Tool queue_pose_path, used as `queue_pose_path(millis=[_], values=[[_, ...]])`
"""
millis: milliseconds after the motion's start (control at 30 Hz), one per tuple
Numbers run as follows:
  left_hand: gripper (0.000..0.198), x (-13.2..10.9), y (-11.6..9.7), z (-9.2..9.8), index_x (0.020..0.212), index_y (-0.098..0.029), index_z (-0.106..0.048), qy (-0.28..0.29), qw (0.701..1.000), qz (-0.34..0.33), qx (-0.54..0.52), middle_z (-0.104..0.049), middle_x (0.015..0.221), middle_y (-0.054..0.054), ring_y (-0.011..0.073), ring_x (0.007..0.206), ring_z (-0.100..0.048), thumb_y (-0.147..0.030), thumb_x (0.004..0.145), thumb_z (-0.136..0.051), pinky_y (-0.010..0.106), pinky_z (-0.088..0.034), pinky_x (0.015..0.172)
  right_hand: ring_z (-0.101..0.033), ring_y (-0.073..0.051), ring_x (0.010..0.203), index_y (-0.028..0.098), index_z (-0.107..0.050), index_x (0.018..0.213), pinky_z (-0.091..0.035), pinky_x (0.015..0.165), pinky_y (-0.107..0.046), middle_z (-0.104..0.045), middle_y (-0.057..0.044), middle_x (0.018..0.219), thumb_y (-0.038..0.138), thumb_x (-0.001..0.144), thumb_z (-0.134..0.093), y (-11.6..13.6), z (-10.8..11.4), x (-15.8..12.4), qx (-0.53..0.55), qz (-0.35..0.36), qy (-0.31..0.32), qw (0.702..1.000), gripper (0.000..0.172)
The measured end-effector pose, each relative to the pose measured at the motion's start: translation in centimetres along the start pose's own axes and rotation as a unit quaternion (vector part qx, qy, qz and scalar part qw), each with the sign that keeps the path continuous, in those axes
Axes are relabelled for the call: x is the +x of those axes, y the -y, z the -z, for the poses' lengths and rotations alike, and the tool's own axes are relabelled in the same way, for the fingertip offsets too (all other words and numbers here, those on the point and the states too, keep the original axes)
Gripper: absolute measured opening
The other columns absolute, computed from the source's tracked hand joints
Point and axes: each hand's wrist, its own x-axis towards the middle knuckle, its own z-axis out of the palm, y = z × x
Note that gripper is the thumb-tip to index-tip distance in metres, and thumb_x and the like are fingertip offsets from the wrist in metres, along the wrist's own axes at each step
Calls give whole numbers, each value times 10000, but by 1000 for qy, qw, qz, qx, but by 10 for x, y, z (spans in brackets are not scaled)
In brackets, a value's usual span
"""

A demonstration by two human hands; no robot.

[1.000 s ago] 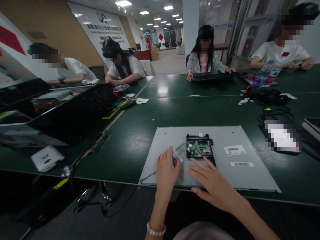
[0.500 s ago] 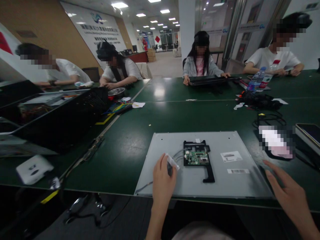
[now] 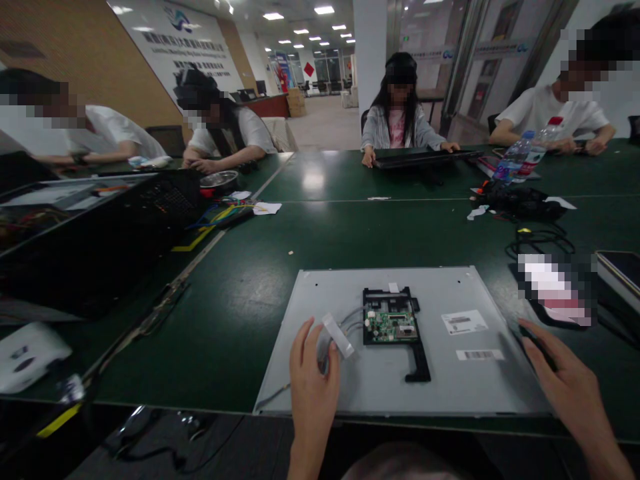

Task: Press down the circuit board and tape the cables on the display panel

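Note:
A flat grey display panel (image 3: pixel 345 393) lies back side up at the table's front edge. On it sits a green circuit board (image 3: pixel 390 328) in a black plastic bracket (image 3: pixel 419 365), with grey wires running left from the board. My left hand (image 3: pixel 314 367) is over the panel's left part, thumb and fingers curled around the grey cable (image 3: pixel 324 353), which carries a strip of silvery tape (image 3: pixel 338 336). My right hand (image 3: pixel 565 367) is at the panel's right edge, fingers stretched and thumb apart, holding nothing; whether it touches the edge I cannot tell.
A phone (image 3: pixel 555 287) with a lit screen and black cables lie to the right. Bottles (image 3: pixel 515 157) stand farther back. An open black computer case (image 3: pixel 100 240) and a white box (image 3: pixel 30 357) are at left. Several people sit around the green table (image 3: pixel 240 280).
My left hand has shifted slightly left, its fingers now more upright, and the taped cable shows more clearly. The right hand has barely moved. The camera view has tilted and shifted a little.

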Motion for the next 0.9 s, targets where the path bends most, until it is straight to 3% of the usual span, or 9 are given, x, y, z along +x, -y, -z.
queue_pose_path(millis=[367, 467, 633, 733, 900], values=[[288, -1, -5, -5, 1222, -196, -559, -10, 1000, -6, 5, -526, 1375, 135, 255, 1311, -494, -216, 941, -501, 453, -427, 1101, -534, -306, 1292, 240, -602, 1296, -373, 1117, -531, -586, -71, 1396, 509, 907, -511, -6, -2, -1, 6, 34, -28, 999, 481], [287, -1, -5, -7, 1221, -200, -555, -19, 1000, -9, 11, -534, 1366, 131, 250, 1301, -503, -216, 940, -501, 447, -433, 1094, -504, -289, 1331, 265, -579, 1326, -315, 1164, -514, -562, -55, 1429, 519, 901, -524, -1, 0, 2, 37, -3, -18, 999, 498], [287, -3, -8, -3, 1213, -201, -553, -83, 996, -25, 25, -568, 1323, 120, 244, 1260, -535, -178, 930, -510, 452, -444, 1071, -471, -309, 1362, 306, -463, 1445, -357, 1136, -505, -529, -74, 1469, 543, 888, -553, 22, 8, 7, 141, -104, 76, 982, 612], [294, -15, -13, 5, 1208, -203, -559, -108, 993, -31, 46, -584, 1298, 122, 246, 1224, -557, -148, 920, -526, 454, -457, 1043, -443, -311, 1382, 328, -484, 1430, -347, 1140, -488, -489, -50, 1505, 559, 868, -583, 24, 9, 8, 170, -97, 97, 976, 616], [262, -61, -14, 17, 1134, -214, -596, -72, 992, -60, 80, -681, 1083, 87, 212, 977, -650, -104, 900, -558, 390, -510, 901, -421, -313, 1397, 325, -480, 1432, -291, 1157, -507, -458, -46, 1528, 558, 868, -587, 18, 8, 4, 213, -84, 114, 967, 619]])
